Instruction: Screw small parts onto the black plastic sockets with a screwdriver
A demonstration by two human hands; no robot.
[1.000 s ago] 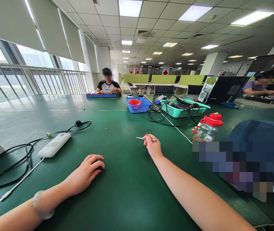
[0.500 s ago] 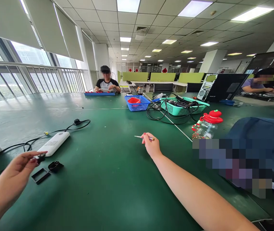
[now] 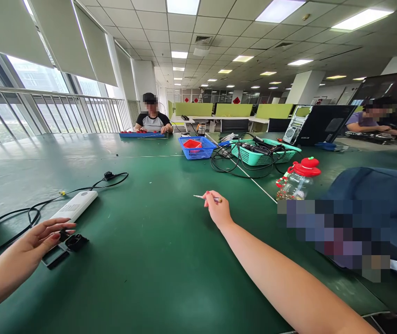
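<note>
My left hand (image 3: 45,239) is at the left, with a small black part (image 3: 64,234) between its thumb and fingers; its exact kind is too small to make out. Just beside the fingertips lies a black rounded piece (image 3: 76,242) on the green table. A black rectangular frame (image 3: 56,258) lies below the hand, partly covered by it. My right hand (image 3: 218,208) is closed around a slim screwdriver (image 3: 198,196), held nearly level above the table, its thin shaft pointing left.
A white power strip (image 3: 76,206) with a black cable lies behind my left hand. Farther back are a blue basket (image 3: 197,153), a green basket (image 3: 254,158) of cables and a red-lidded bottle (image 3: 299,181). A dark blue bag (image 3: 375,185) is at the right. A person (image 3: 152,120) sits opposite.
My left hand has moved slightly right and down with the small black part, up to the black pieces, its fingers spreading somewhat. My right hand keeps the screwdriver in nearly the same place.
</note>
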